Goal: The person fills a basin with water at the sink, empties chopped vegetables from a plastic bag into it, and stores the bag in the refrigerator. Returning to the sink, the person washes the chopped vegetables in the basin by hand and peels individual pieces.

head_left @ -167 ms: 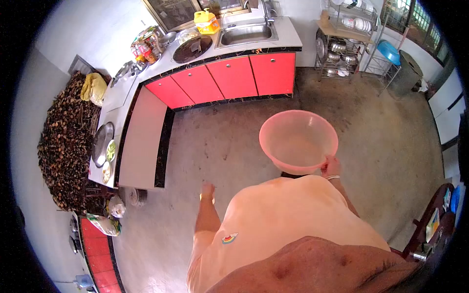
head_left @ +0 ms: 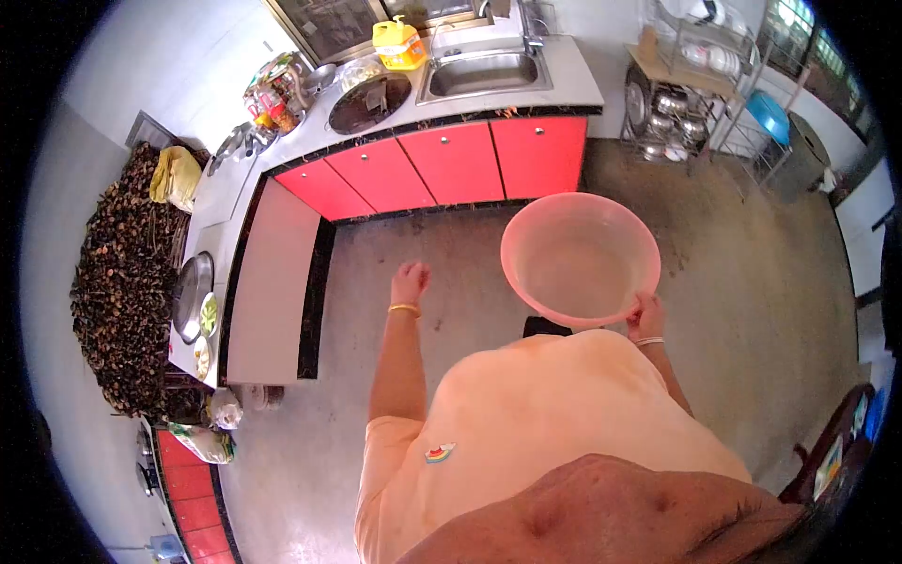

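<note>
My right hand (head_left: 645, 318) grips the near right rim of a large pink plastic basin (head_left: 532, 293). The basin is tilted so that its inside shows, and nothing is visible in it. It hangs in front of my body, above the floor. My left hand (head_left: 411, 283) is out in front on the left, over the floor, its fingers curled together and no object showing in them. A yellow bracelet circles that wrist.
A counter with red cabinet doors (head_left: 465, 162) runs ahead, bearing a steel sink (head_left: 487, 73), a yellow jug (head_left: 398, 45) and a dark round lid (head_left: 370, 101). A dish rack (head_left: 672, 85) stands at right. Stacked firewood (head_left: 122, 291) lies behind the left counter.
My left hand has swung forward, away from my body. The basin stays in my right hand, shifted slightly up and right in view. The sink and dish rack sit farther right in view.
</note>
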Tool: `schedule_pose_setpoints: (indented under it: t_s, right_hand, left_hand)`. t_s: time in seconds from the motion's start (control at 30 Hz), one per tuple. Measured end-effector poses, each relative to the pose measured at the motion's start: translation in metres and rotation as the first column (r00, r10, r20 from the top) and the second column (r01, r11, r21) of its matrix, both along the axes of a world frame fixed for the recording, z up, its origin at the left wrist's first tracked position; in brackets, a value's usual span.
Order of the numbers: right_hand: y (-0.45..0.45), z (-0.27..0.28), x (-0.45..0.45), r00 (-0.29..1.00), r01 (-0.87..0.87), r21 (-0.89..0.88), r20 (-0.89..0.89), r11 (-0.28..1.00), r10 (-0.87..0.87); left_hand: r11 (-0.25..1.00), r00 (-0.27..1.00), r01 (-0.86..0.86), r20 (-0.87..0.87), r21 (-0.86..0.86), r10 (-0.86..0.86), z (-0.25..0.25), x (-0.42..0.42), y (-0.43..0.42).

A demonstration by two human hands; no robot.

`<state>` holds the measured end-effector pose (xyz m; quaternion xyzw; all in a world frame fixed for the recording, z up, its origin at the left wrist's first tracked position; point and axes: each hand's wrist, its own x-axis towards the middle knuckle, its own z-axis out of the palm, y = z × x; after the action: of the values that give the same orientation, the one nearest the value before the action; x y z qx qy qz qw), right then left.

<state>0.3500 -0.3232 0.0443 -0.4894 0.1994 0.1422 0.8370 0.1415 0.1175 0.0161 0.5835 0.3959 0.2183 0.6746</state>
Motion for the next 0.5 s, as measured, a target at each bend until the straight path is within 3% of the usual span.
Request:
schedule_pose_setpoints:
  t_s: [0.03,0.1,0.2,0.27,0.3,0.37,0.4,0.43,0.5]
  right_hand:
    - [0.011,-0.006,0.033,1.000,-0.010,-0.020,0.011,1.000,0.010]
    - [0.048,-0.026,0.077,0.980,-0.166,-0.009,0.112,0.986,0.166]
    - [0.142,-0.006,0.176,0.966,-0.212,-0.032,0.146,0.977,0.214]
    - [0.208,0.041,0.227,0.958,-0.244,0.008,0.160,0.970,0.239]
    - [0.232,0.053,0.245,0.951,-0.274,0.022,0.156,0.962,0.267]
    - [0.287,0.065,0.293,0.925,-0.340,0.034,0.195,0.940,0.327]
    - [0.308,0.064,0.310,0.896,-0.402,0.039,0.225,0.915,0.384]
    - [0.337,0.079,0.325,0.900,-0.399,0.100,0.232,0.912,0.368]
    - [0.378,0.069,0.356,0.889,-0.424,0.040,0.210,0.905,0.407]
  left_hand:
    - [0.999,0.984,0.027,0.178,-0.042,-0.019,0.037,0.060,-0.009]
    - [0.995,0.958,0.048,0.287,-0.086,-0.021,0.028,0.113,-0.022]
    - [0.994,0.983,0.073,0.173,-0.081,-0.058,0.038,0.199,-0.005]
    - [0.947,0.993,0.048,0.113,-0.319,-0.012,0.072,0.248,0.020]
    - [0.943,0.995,0.042,0.103,-0.329,-0.009,0.070,0.263,0.035]
    - [0.880,0.933,0.020,0.326,-0.474,0.154,0.076,0.298,0.078]
    - [0.872,0.935,0.011,0.314,-0.490,0.165,0.072,0.310,0.097]
    - [0.903,0.931,0.007,0.332,-0.429,0.150,0.075,0.324,0.124]
    - [0.930,0.929,0.012,0.348,-0.369,0.126,0.065,0.358,0.162]
